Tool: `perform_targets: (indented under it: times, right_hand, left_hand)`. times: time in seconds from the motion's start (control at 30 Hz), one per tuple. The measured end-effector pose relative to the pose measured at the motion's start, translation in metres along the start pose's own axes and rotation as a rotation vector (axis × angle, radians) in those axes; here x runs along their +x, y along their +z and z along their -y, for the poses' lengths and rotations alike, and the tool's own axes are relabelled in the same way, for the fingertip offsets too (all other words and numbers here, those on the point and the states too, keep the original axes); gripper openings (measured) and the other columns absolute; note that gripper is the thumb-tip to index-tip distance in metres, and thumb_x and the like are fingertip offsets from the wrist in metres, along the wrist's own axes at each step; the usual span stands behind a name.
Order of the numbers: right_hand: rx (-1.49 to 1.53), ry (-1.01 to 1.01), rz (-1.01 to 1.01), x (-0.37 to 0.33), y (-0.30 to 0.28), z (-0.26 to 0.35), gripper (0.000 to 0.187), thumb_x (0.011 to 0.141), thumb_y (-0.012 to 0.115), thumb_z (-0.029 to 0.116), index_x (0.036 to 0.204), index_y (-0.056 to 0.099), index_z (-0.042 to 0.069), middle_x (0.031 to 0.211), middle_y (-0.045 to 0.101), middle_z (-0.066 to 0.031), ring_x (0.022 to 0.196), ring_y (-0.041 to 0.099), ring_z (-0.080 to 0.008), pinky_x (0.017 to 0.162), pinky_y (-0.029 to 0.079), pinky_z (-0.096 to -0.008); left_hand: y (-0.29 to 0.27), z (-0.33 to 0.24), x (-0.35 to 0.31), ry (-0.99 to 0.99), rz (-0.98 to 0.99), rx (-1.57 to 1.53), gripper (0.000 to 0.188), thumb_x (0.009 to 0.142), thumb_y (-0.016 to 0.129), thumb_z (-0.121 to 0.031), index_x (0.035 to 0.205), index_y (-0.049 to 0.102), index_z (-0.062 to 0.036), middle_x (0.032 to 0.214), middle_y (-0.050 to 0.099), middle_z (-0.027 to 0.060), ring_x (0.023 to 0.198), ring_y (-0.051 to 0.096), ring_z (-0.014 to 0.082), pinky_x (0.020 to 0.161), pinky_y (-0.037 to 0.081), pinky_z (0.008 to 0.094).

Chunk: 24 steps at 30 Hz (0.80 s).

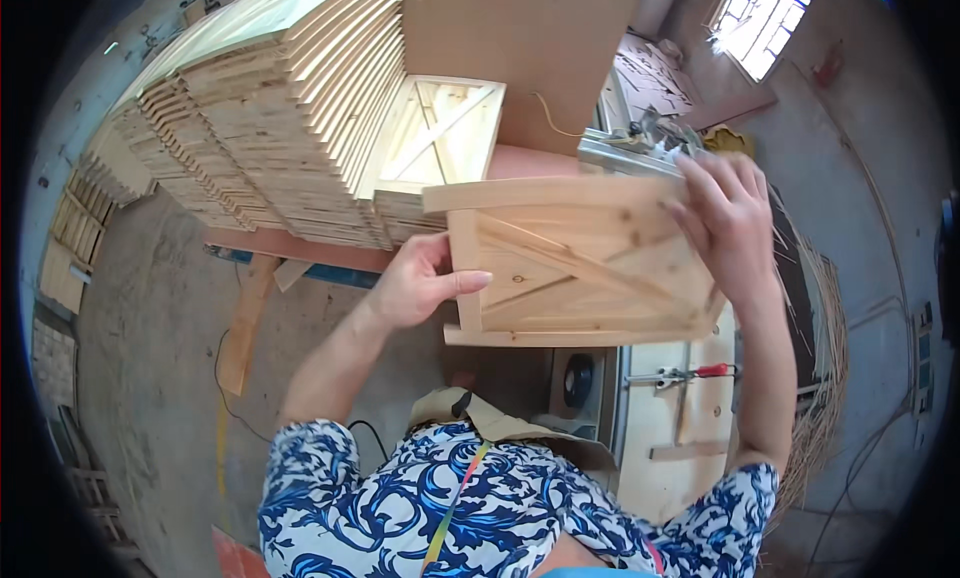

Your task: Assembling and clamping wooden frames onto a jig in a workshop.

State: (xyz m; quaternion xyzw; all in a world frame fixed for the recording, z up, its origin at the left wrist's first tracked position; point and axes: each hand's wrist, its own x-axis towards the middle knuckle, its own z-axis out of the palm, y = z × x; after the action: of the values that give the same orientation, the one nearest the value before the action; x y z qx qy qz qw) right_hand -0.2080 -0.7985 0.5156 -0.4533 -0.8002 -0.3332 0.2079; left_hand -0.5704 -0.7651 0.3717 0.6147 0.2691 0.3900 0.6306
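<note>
A light wooden panel (600, 243) with a raised frame and crossed diagonal strips is held up in front of me. At its left end, my left hand (410, 286) grips the edge, the thumb lying on the face and the fingers behind. My right hand (735, 218) is closed over the upper right corner, which it partly hides. Beyond it, a similar cross-braced panel (440, 133) lies on a lower stack beside a tall fanned stack of panels (230, 138).
An upright brown board (510, 38) backs the stacks. Metal machinery (625, 156) stands behind the held panel. Nearer, a toggle clamp with a red handle (712, 371) sits on a pale wooden worktop (645, 488). Thin wood strips (822, 378) are heaped at right; a plank (245, 328) lies at left.
</note>
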Motion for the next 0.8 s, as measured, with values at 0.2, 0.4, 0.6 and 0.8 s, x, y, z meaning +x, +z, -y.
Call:
perform_targets:
  times: [0.2, 0.4, 0.6, 0.8]
  right_hand:
    - [0.262, 0.718, -0.015, 0.024, 0.161, 0.04, 0.054, 0.099, 0.075, 0.033, 0.133, 0.062, -0.007, 0.113, 0.069, -0.0225, 0.104, 0.064, -0.0368, 0.093, 0.052, -0.0445]
    - [1.03, 1.006, 0.049, 0.079, 0.312, 0.093, 0.04, 0.097, 0.074, 0.029, 0.111, 0.069, -0.007, 0.096, 0.076, -0.0166, 0.083, 0.073, -0.0258, 0.079, 0.057, -0.0409]
    - [0.897, 0.982, 0.262, 0.133, 0.389, 0.072, 0.044, 0.092, 0.072, 0.034, 0.106, 0.071, -0.008, 0.099, 0.076, -0.0267, 0.095, 0.075, -0.0383, 0.088, 0.056, -0.0459]
    - [0.81, 0.863, 0.278, 0.147, 0.429, 0.065, 0.047, 0.093, 0.068, 0.036, 0.109, 0.072, -0.008, 0.107, 0.073, -0.0292, 0.103, 0.072, -0.0437, 0.093, 0.056, -0.0498]
  left_hand:
    - [-0.041, 0.068, 0.001, -0.033, -0.367, -0.43, 0.027, 0.105, 0.069, -0.012, 0.127, 0.068, 0.002, 0.122, 0.075, 0.0104, 0.109, 0.073, 0.0179, 0.098, 0.058, 0.0336]
    - [-0.048, 0.083, 0.055, -0.016, -0.682, -0.709, 0.029, 0.109, 0.063, -0.013, 0.131, 0.063, 0.006, 0.124, 0.073, 0.0129, 0.108, 0.074, 0.021, 0.093, 0.064, 0.0379]
    - [-0.102, 0.082, 0.076, -0.35, -0.531, -0.343, 0.035, 0.11, 0.063, -0.027, 0.11, 0.064, 0.0081, 0.097, 0.076, 0.0205, 0.078, 0.078, 0.0247, 0.068, 0.066, 0.0329]
    - [-0.122, 0.094, 0.088, -0.326, -0.539, -0.2, 0.038, 0.111, 0.061, -0.031, 0.102, 0.065, 0.006, 0.086, 0.075, 0.0174, 0.07, 0.076, 0.0215, 0.062, 0.064, 0.0302]
